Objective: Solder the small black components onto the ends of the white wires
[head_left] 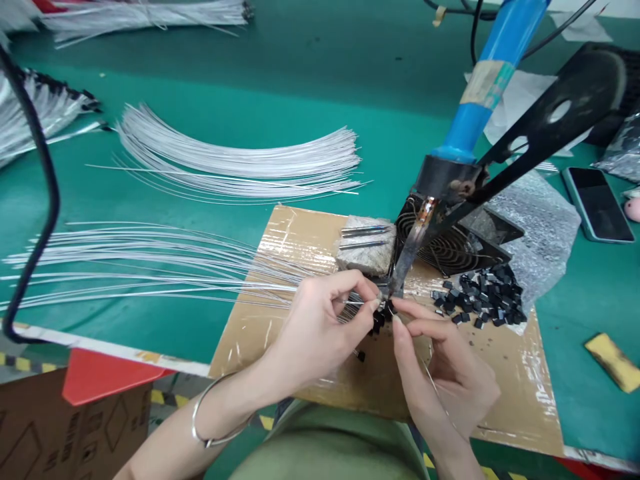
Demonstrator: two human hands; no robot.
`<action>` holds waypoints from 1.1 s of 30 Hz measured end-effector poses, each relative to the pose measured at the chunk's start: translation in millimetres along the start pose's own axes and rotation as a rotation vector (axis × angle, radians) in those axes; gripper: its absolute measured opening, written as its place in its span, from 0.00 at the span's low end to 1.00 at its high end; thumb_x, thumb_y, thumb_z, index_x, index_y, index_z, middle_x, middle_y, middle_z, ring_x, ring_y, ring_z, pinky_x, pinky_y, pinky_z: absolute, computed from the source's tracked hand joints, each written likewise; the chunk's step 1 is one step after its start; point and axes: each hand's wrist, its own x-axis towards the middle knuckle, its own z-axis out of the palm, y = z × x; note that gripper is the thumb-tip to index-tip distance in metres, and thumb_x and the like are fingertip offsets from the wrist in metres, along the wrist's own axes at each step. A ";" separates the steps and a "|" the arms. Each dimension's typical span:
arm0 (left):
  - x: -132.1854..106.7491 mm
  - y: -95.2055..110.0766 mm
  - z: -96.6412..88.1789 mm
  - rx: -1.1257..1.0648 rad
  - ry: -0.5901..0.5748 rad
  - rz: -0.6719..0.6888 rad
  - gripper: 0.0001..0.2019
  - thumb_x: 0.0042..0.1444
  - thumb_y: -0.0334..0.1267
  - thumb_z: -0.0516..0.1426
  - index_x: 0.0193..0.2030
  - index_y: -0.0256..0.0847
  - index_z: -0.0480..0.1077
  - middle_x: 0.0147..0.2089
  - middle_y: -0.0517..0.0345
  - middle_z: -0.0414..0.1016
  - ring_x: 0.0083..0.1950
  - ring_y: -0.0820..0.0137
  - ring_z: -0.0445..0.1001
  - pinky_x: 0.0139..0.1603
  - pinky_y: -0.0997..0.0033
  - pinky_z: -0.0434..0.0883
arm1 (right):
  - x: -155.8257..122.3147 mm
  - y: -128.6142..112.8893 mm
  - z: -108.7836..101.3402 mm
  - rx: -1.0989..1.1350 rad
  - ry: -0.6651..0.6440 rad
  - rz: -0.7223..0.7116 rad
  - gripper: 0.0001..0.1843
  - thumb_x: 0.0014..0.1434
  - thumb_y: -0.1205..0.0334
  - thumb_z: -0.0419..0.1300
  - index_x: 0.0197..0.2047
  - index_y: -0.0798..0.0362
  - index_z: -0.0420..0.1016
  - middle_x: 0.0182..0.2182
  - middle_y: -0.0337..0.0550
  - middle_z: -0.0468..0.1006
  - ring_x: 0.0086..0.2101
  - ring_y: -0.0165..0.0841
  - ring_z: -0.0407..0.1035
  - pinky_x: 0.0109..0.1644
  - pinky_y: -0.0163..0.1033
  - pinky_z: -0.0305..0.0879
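Observation:
My left hand (323,330) is closed in a pinch on a thin white wire, its end close under the tip of a soldering iron (411,250). In my right hand (445,363) a strand of solder wire (436,387) is pinched, running back across the palm, its front end near the same tip. The iron has a blue handle (483,93) and points down from a stand. Small black connectors (380,321) lie partly hidden between the hands. White wires (200,257) spread leftward from beneath my left hand, one with a black end (360,355).
A cardboard sheet (525,393) covers the green table. A black fan (453,247), a grey block (363,257) and a pile of black connectors (493,293) surround the iron. Beyond lie a wire bundle (240,160), a phone (600,203) and a yellow sponge (615,360).

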 end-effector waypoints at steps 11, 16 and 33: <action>-9.6 -27.4 -17.2 0.413 0.146 0.407 0.07 0.66 0.28 0.62 0.40 0.40 0.83 0.44 0.50 0.87 0.48 0.60 0.81 0.50 0.59 0.75 | 9.6 53.0 -68.5 0.139 0.546 0.449 0.23 0.68 0.43 0.61 0.41 0.56 0.84 0.42 0.51 0.86 0.37 0.40 0.79 0.39 0.46 0.77; -3.7 -29.1 -38.5 0.512 0.195 0.435 0.07 0.68 0.30 0.62 0.45 0.40 0.83 0.46 0.50 0.85 0.47 0.60 0.81 0.52 0.58 0.74 | 12.6 78.5 -84.0 0.082 0.479 0.495 0.34 0.65 0.34 0.54 0.36 0.57 0.85 0.37 0.60 0.86 0.36 0.49 0.80 0.37 0.58 0.77; 150.7 -80.7 -133.6 0.646 0.347 0.257 0.08 0.59 0.32 0.66 0.30 0.41 0.74 0.41 0.51 0.73 0.52 0.54 0.73 0.62 0.51 0.70 | 13.4 79.5 -76.6 0.057 0.449 0.464 0.34 0.65 0.30 0.57 0.34 0.55 0.84 0.33 0.55 0.86 0.29 0.46 0.78 0.41 0.58 0.73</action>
